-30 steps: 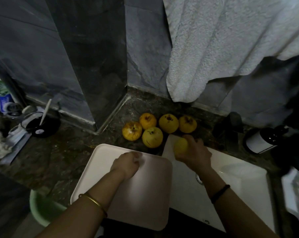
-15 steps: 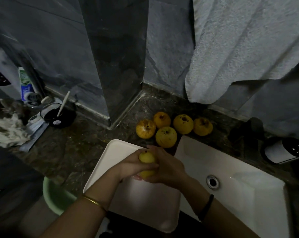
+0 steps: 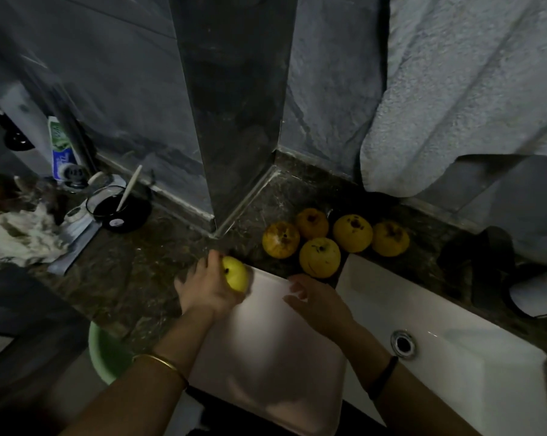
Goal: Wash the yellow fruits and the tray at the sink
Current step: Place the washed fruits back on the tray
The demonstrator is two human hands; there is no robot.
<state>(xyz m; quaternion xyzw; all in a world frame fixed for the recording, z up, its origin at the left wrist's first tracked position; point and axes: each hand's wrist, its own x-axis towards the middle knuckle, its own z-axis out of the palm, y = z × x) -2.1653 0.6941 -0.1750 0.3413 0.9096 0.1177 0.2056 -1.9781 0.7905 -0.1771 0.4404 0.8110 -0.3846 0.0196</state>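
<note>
Two forearms come in from the bottom edge, the left one wearing a gold bangle and the right a black wristband. Under them lies the white tray, resting across the left side of the white sink and the edge of the dark stone counter. The sink's metal drain shows just right of the right wrist. A green basin shows low at the left, beside the left forearm. The right hand hovers over the far part of the tray, fingers spread and loose, holding nothing. The left hand is at the tray's far left corner, its fingers curled round a single yellow fruit. Just beyond the tray and sink, five more yellow fruits sit clustered on the counter near the wall corner. Farther left on the counter are a black bowl with a white stick leaning in it, a crumpled pale cloth and a tube upright by the wall. A pale towel hangs down the grey wall above the fruits.
</note>
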